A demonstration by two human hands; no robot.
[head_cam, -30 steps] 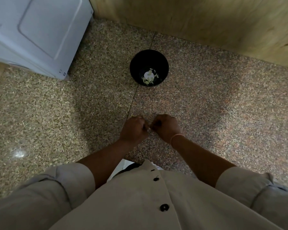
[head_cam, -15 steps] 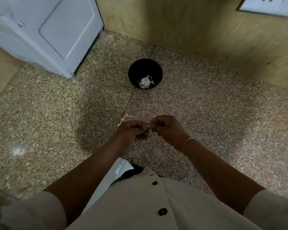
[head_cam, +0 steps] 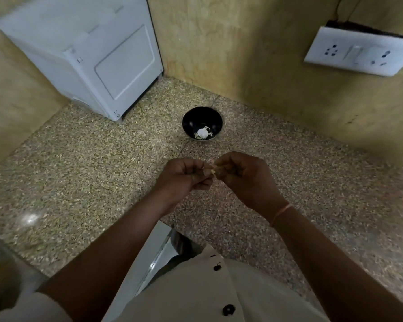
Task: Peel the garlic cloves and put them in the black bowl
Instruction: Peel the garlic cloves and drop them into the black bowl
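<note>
A black bowl stands on the speckled granite counter, near the back corner. White garlic pieces and bits of skin lie in its bottom. In front of the bowl my left hand and my right hand meet at the fingertips. Both pinch one small pale garlic clove, which is mostly hidden by my fingers. A thin orange band circles my right wrist.
A white appliance stands at the back left against the wall. Yellowish walls close the counter at the back and the left. A white socket plate hangs on the right wall. My beige buttoned shirt fills the bottom edge.
The camera has tilted up, so more wall and the socket plate show. My hands stay together on the clove and have lifted slightly, fingers working at it.
</note>
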